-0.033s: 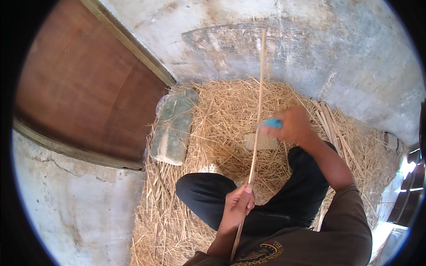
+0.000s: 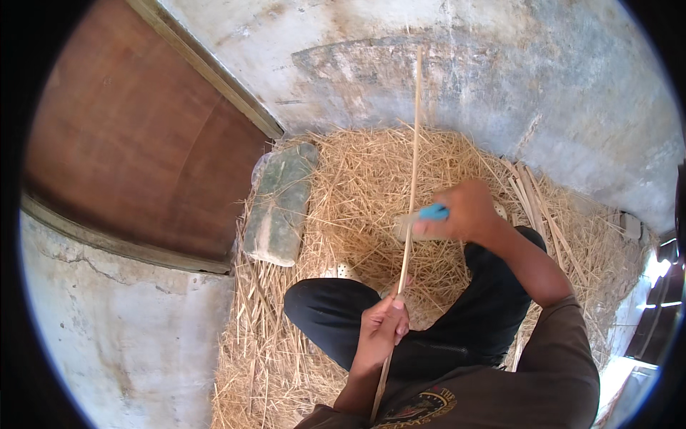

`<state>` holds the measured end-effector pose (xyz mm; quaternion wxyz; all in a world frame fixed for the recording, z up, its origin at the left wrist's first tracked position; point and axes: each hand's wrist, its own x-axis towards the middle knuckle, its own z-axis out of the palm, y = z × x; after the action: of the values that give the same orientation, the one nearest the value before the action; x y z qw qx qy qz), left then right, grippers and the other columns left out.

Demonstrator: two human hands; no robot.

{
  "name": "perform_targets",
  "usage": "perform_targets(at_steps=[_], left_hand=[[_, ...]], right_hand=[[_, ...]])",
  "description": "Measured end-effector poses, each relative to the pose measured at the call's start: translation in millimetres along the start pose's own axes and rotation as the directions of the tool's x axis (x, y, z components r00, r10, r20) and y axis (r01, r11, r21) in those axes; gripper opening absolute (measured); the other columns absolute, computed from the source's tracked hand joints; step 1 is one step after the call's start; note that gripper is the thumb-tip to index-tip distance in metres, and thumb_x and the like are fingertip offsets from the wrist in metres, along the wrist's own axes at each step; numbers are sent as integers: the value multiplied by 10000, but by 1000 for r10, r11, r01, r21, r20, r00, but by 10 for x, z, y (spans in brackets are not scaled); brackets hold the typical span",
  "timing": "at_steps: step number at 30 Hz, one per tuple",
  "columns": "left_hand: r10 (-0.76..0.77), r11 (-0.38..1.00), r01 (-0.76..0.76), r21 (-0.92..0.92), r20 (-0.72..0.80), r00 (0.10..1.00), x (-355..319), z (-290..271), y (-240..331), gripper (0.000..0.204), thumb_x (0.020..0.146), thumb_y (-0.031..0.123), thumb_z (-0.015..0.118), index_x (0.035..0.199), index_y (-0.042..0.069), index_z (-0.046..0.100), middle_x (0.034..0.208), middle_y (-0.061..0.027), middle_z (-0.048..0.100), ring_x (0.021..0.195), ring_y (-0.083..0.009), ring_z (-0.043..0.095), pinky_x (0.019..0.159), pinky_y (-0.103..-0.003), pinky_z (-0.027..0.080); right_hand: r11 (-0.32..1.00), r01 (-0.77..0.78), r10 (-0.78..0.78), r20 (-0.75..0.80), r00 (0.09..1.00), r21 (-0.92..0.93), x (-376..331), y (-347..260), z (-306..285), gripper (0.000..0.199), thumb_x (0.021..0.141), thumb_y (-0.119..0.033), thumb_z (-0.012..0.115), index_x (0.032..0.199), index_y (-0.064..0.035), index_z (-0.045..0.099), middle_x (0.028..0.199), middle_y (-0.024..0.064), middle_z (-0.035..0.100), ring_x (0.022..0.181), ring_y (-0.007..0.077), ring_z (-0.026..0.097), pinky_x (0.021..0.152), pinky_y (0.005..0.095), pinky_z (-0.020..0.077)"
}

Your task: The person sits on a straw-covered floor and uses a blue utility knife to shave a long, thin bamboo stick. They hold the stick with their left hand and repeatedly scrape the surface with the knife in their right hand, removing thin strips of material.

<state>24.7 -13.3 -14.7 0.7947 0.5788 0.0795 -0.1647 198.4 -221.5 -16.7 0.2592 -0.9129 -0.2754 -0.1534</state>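
Observation:
A long, thin bamboo strip [image 2: 414,157] slants from beside my body up toward the far wall. My left hand [image 2: 384,322] is closed round its lower part, thumb along the strip, above my crossed legs. My right hand [image 2: 464,209], slightly blurred, grips a blue-handled knife [image 2: 433,211]. Its pale blade is smeared by motion and meets or crosses the strip around mid-length; exact contact cannot be made out. The strip's lower end runs down past my left wrist against my dark shirt.
Dry shavings [image 2: 357,164] cover the floor around my legs. A greenish block [image 2: 282,204] lies at the left by a brown panel [image 2: 143,136]. Loose strips [image 2: 532,200] lie at the right, near the stained wall [image 2: 514,86].
My right hand and the knife have moved down along the strip, toward my body. The strip's far end has shifted slightly left; my left hand keeps its hold.

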Motion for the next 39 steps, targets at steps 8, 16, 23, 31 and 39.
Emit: perform_targets(at_steps=[8,16,23,31,39], left_hand=[[58,991,-49,123,-67,996,18,2,32,443,1036,209,426,1438,25,387,591,45,415,507,-21,357,475,-174,302],[136,961,-117,252,-59,989,-40,-9,-50,434,1021,146,452,1430,11,396,627,60,418,558,-7,370,516,-166,311],[189,916,-135,379,-110,976,-49,59,51,426,1017,114,453,1424,-1,403,669,83,398,587,6,352,530,-160,294],[141,971,-126,201,-60,988,-108,11,-33,439,1026,211,456,1407,-5,424,621,58,409,550,-14,359,498,-180,301],[38,984,-53,169,89,995,-282,49,-177,435,1031,219,437,1409,6,424,598,35,416,534,-36,383,489,-187,312]], right_hand=[[994,107,-108,114,988,9,-108,-237,108,738,672,-805,595,472,-97,534,392,45,450,347,233,494,382,352,379],[991,-126,131,158,979,-39,91,21,97,801,714,-846,489,512,-78,595,405,66,488,373,244,527,394,371,384],[984,175,-174,53,983,-18,33,-128,200,746,648,-815,606,463,-100,497,409,35,452,352,232,476,392,350,378],[985,88,-82,48,995,-149,300,137,124,724,628,-815,624,491,-111,528,414,20,445,366,201,470,431,343,391],[825,-523,533,-13,846,-214,658,849,-243,794,798,-828,398,664,-88,651,514,15,528,498,165,558,464,332,419]])
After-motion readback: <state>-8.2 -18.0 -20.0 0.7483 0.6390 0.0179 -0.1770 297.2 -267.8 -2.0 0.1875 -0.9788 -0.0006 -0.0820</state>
